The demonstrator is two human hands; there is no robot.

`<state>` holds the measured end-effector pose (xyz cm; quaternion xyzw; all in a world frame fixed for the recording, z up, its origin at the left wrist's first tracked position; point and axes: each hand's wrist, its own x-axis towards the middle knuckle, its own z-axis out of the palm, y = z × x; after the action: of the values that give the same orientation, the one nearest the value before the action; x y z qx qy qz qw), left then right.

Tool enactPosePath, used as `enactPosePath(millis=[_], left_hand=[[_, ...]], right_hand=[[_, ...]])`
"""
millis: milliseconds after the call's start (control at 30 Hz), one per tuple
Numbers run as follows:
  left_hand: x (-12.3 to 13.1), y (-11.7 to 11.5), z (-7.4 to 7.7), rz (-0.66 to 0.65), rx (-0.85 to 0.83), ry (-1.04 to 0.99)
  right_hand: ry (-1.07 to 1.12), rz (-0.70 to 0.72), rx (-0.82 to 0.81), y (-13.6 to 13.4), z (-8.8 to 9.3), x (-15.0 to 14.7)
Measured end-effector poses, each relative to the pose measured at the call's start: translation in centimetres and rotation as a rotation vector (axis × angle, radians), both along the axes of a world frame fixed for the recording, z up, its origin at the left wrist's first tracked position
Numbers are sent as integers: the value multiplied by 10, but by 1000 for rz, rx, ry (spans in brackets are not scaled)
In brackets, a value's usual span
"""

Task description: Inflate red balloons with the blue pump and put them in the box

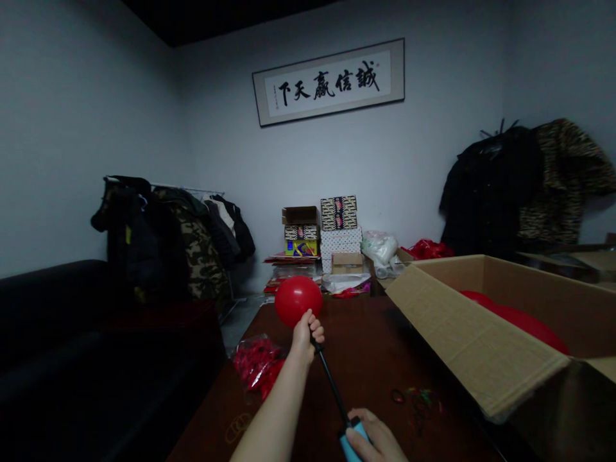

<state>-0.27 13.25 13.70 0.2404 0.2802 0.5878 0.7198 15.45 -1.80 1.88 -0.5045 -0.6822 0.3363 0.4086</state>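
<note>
Over the middle of the dark wooden table (366,346), the left hand (307,333) had its fingers curled tight where the small round red rubber balloon (298,299) met the thin black pump rod (332,385), the balloon sitting just above the fist. The rod's long axis slanted down and right toward the near edge, ending in the light-blue pump handle (350,446), which the right hand (378,439) gripped with its fingers wrapped shut.

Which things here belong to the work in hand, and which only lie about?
In use: red balloon, pump, left hand, right hand, bag of balloons, cardboard box.
Lying about: coats, stacked boxes, framed calligraphy, rubber bands.
</note>
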Motion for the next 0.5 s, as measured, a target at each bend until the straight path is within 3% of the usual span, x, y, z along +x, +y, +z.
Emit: enactPosePath(millis=[367, 500], left_hand=[[33, -33, -18, -141, 24, 102], [33, -34, -22, -97, 14, 157]], right_hand=[[177, -49, 27, 30, 44, -19], [142, -2, 36, 36, 49, -24]])
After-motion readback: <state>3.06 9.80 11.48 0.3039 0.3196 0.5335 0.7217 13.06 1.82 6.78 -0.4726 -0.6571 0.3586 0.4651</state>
